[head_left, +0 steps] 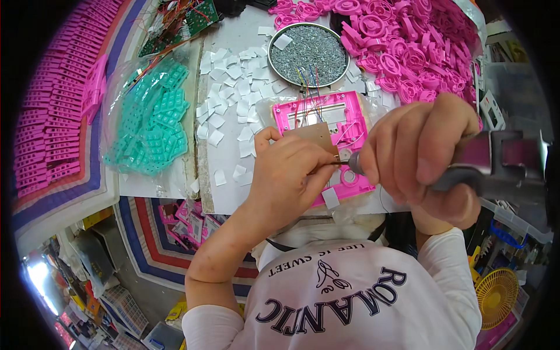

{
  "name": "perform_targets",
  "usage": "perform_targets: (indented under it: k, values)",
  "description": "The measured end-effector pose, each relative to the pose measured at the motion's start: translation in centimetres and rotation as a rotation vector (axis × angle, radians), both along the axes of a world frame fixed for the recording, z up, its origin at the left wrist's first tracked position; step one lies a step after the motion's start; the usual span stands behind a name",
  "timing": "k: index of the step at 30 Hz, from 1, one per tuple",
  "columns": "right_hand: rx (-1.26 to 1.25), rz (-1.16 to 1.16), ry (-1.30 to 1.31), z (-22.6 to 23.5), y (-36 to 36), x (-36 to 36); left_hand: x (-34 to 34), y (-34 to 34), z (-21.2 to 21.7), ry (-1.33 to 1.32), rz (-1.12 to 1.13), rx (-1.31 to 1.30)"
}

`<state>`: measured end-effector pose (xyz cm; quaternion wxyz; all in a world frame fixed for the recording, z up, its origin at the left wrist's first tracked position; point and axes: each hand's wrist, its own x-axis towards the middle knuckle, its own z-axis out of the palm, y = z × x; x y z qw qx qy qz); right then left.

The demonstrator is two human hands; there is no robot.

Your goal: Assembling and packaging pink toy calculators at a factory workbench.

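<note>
In front of me lies a pink plastic housing (356, 108) with a brown circuit board (315, 135) over its middle. Thin coloured wires (307, 102) run up from the board area past the housing's far edge. My right hand (417, 143) is wrapped round a dark electric screwdriver (504, 160), held sideways with its bit pointing left. The bit reaches the fingertips of my left hand (291, 172), whose thumb and forefinger are pinched together beside the board. Whatever is between those fingers is hidden. A small white square (331, 198) sits at the housing's near edge.
Beyond the housing stands a round dish (270, 52) of small screws (309, 56). White squares (233, 73) are scattered left of it. Pink ring-shaped parts (402, 49) pile at far right. Bagged teal keypads (160, 119), green circuit boards (201, 16) and rows of pink parts (61, 105) occupy the left.
</note>
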<state>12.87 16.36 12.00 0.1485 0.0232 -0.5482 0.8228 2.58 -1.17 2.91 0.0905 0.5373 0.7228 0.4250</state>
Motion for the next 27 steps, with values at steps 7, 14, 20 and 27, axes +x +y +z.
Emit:
perform_targets:
  k: [7, 14, 20, 27]
  values:
    - [0.05, 0.005, 0.111, -1.5, 2.0, -0.5, -6.2, 4.3, 2.0, -0.158, -0.146, -0.061]
    - [0.113, 0.049, 0.202, -1.9, 4.1, -0.4, -15.5, 14.7, -4.1, 0.7, 0.014, -0.064]
    - [0.134, -0.046, 0.047, -1.6, 3.4, -0.1, -15.2, 14.4, -3.5, 0.687, 0.185, -0.08]
    - [0.335, -0.106, 0.015, -3.1, 2.0, -2.3, -9.8, 5.3, 3.4, -0.073, 0.021, 0.055]
